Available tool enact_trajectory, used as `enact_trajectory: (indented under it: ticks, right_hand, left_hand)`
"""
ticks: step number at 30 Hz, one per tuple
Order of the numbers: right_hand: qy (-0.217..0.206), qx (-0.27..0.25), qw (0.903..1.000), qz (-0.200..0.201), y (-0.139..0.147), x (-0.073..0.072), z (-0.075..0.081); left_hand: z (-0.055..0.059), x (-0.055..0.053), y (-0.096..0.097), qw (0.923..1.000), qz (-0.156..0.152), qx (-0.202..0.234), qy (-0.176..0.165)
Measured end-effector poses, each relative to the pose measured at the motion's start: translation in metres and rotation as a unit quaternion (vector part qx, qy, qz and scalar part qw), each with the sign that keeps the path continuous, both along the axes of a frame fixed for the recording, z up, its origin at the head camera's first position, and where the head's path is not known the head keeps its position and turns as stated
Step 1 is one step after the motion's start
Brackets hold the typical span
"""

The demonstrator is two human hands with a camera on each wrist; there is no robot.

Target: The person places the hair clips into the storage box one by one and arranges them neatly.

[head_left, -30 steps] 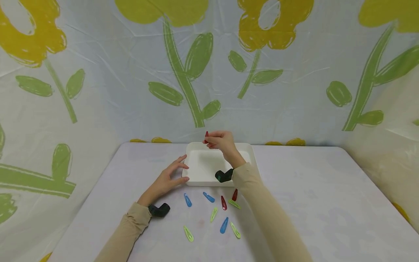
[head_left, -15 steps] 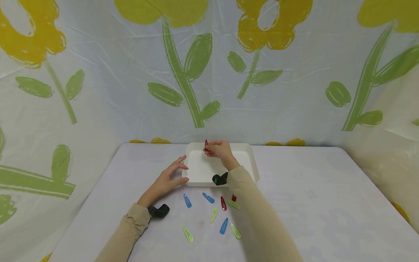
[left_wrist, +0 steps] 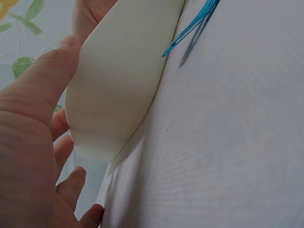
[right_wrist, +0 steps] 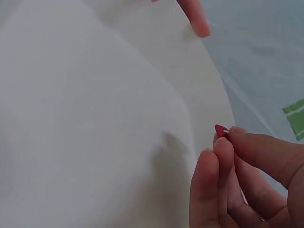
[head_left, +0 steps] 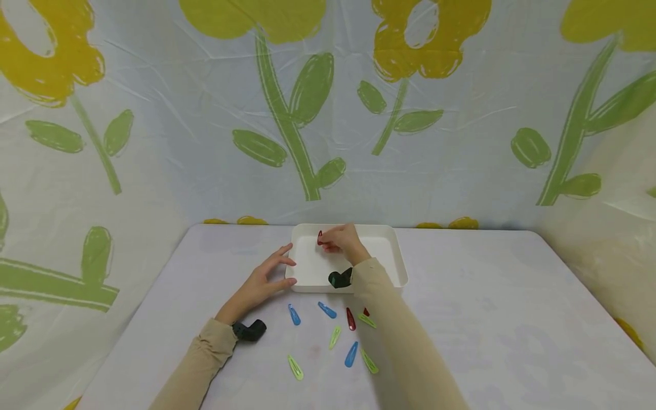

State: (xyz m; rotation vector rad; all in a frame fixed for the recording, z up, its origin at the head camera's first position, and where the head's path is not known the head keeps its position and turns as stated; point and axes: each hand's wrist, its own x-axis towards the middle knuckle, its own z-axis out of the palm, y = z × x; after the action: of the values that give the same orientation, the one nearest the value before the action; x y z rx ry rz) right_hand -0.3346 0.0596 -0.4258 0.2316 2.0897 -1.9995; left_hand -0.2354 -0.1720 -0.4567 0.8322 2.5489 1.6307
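My right hand pinches a red snap hair clip between thumb and fingertips, over the back left part of a white rectangular tray. In the right wrist view only a small red end of the clip shows past the fingers, and a shadow falls on the tray floor. My left hand rests at the tray's left side with fingers spread. Its thumb lies along the rim near the front left corner, seen in the left wrist view.
In front of the tray lie scattered hair clips: blue ones, green ones and red ones. My right sleeve passes over part of one red clip. A flowered cloth hangs behind the white table.
My right hand has come down and slightly toward me, from above the tray's back edge to over its inside, still pinching the red clip. The left hand stays in place.
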Motion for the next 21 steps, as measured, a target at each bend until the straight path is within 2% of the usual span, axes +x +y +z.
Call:
enact_trajectory:
  ticks: [8,15,21]
  right_hand:
    - [-0.035,0.028,0.9989,-0.016,-0.0058,0.0002,0.0007]
    - [-0.043,0.061,0.9967,-0.032,-0.0088,0.0041,0.0012]
    - [-0.033,0.066,0.9971,-0.02,-0.0077,0.0051,-0.0017]
  left_hand:
    - [0.0007,0.0006,0.0,1.0,0.001,-0.003,0.002]
    - [0.0005,0.0014,0.0005,1.0,0.002,-0.001,-0.004]
    - [0.0003,0.0002,0.0006,1.0,0.003,-0.001,-0.002]
